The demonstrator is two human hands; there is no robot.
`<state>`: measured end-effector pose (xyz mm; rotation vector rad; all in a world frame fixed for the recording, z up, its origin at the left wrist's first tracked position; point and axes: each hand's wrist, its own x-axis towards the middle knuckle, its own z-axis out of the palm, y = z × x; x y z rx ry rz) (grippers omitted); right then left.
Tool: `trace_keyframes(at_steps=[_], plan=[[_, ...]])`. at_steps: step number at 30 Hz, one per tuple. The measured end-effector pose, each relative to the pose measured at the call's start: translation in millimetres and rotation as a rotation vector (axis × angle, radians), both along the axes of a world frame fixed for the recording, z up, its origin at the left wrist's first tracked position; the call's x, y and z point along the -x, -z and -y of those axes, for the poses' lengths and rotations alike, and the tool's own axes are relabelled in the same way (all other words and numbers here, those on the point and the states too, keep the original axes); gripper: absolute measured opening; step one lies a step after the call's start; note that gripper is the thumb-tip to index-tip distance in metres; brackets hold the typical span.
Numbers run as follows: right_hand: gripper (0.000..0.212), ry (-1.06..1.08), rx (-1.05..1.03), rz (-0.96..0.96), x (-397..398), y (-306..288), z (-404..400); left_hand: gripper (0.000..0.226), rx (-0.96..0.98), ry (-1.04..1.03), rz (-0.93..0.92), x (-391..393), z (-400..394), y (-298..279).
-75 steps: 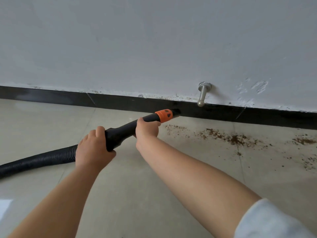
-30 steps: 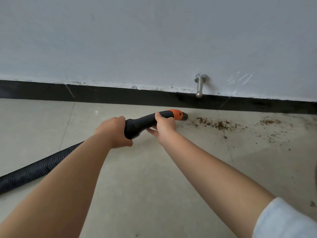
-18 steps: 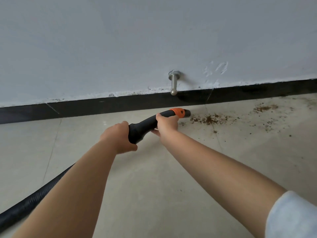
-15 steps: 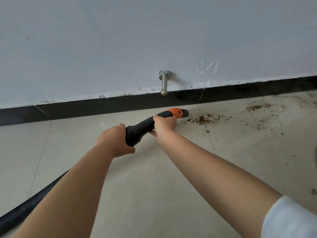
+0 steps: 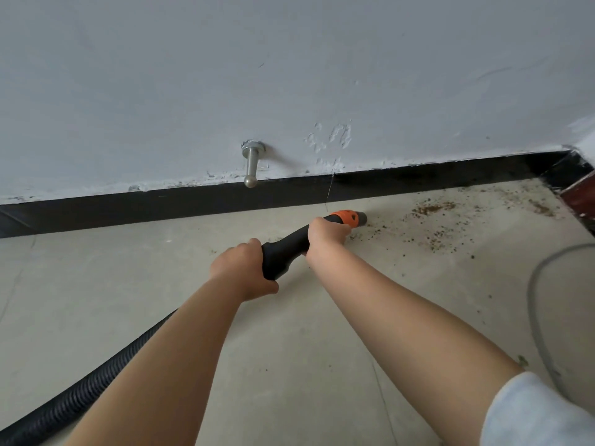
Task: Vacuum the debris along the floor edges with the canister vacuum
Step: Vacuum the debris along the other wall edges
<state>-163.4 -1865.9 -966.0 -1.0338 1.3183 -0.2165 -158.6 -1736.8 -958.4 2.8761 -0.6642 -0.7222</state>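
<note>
Debris point(image 5: 431, 209) at two o'clock is thinner; the vacuum nozzle point(image 5: 360, 217) has swept rightward to its edge, both hands' fingers, left hand point(image 5: 243, 268) and right hand point(image 5: 326, 231), gripping the wand point(image 5: 285, 251).

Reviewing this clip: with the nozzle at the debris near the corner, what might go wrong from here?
The debris spreads widely toward the corner; a narrow nozzle may miss the specks along the baseboard. The grey cord loops on the floor to the right and could snag an arm or get sucked against the nozzle.
</note>
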Motion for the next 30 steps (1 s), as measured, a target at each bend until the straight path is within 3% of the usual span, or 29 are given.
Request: trace_keyframes(at_steps=[10, 16, 23, 30], plan=[[0.057, -0.025, 0.092, -0.112, 16.7, -5.6, 47.7, 0.039, 0.063, 0.014, -0.004, 16.7, 50.0, 0.4], [0.055, -0.021, 0.134, 0.039, 16.1, -24.0, 25.4, 0.045, 0.063, -0.029, 0.071, 11.1, 42.7, -7.7], [0.055, -0.173, 0.009, 0.091, -5.5, -40.9, -70.7, 0.052, -0.014, -0.153, 0.326, -7.4, -47.8, -15.3], [0.057, -0.424, -0.108, 0.152, -17.9, -47.8, -188.0, 0.035, 0.045, -0.361, 0.360, -17.1, -168.4, -22.0]])
